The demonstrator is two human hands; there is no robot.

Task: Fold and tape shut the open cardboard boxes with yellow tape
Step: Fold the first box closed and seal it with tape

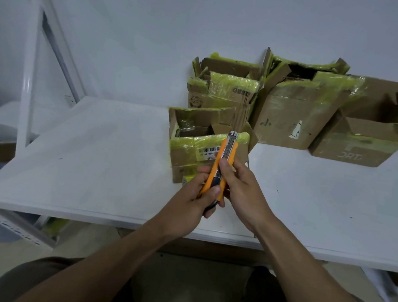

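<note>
Both hands hold an orange utility knife (pixel 226 152) upright over the white table (pixel 94 157). My left hand (pixel 197 198) grips its lower handle. My right hand (pixel 240 184) pinches the knife's middle with thumb and fingers. Just behind the knife stands a small open cardboard box (pixel 193 148) with yellow tape on its flaps and a barcode label. Behind it is another open taped box (pixel 223 91). To the right stand a larger box (pixel 294 115) with a torn top and an open box (pixel 368 139) at the far right.
A white metal shelf frame (pixel 31 75) rises at the left. The table's front edge (pixel 141 224) runs just under my wrists. My knees show below, and clutter lies under the table at the left.
</note>
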